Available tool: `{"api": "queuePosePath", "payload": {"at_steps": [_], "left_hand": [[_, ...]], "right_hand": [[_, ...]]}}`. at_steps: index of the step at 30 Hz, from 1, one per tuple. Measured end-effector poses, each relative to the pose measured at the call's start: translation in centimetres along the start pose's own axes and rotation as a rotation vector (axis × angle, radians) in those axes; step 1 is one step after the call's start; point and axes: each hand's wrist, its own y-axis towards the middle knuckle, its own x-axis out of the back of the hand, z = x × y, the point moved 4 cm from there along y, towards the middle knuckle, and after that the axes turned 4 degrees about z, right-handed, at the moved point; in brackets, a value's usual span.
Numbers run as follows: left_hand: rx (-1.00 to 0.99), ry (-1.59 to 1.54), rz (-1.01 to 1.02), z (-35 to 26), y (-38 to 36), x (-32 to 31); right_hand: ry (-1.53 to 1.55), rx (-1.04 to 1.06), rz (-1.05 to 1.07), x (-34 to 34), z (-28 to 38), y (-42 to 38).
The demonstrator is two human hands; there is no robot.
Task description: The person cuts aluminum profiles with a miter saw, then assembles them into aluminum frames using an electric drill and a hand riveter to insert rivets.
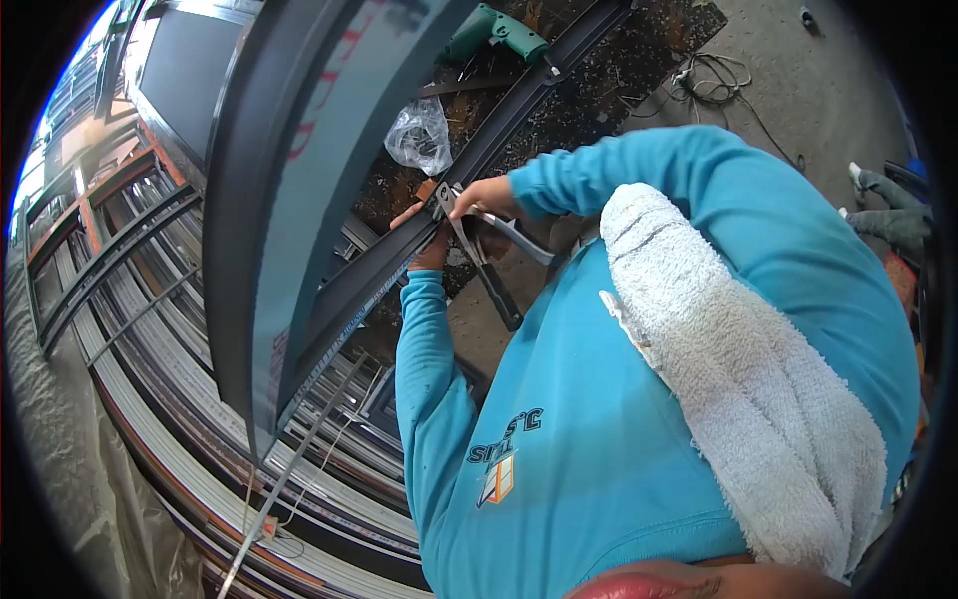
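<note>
My left hand [431, 252] is wrapped around a long black metal profile [374, 262], partly hidden beneath it, with a fingertip showing on the far side. My right hand [486, 199] is closed on a plier-like hand tool [464, 232] near its silver head. The tool's head lies against the profile close to my left hand. Of its two spread handles, one has a black grip and the other is grey and curved. A wide dark frame piece [299, 180] with a printed protective film joins the profile at the lower left.
A green power drill [499, 34] and crumpled clear plastic [419, 136] lie on a dark, chip-strewn work surface [589, 110]. Stacked long profiles [329, 479] fill the lower left. A cable [714, 80] lies on the floor. Another person's legs [893, 190] show at right.
</note>
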Motion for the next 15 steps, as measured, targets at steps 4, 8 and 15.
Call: {"api": "queuePosePath", "payload": {"at_steps": [4, 8, 15], "left_hand": [[0.083, -0.035, 0.038, 0.8, -0.4, -0.5], [0.075, -0.077, -0.024, -0.2, -0.3, 0.2], [0.059, -0.045, -0.005, 0.8, -0.3, -0.3]], "right_hand": [[0.803, -0.015, 0.722, -2.7, -6.7, -4.1], [0.724, -0.002, 0.445, -4.9, -7.6, -5.5], [0.390, 0.210, -0.155, -6.2, -9.2, 0.1]]}}
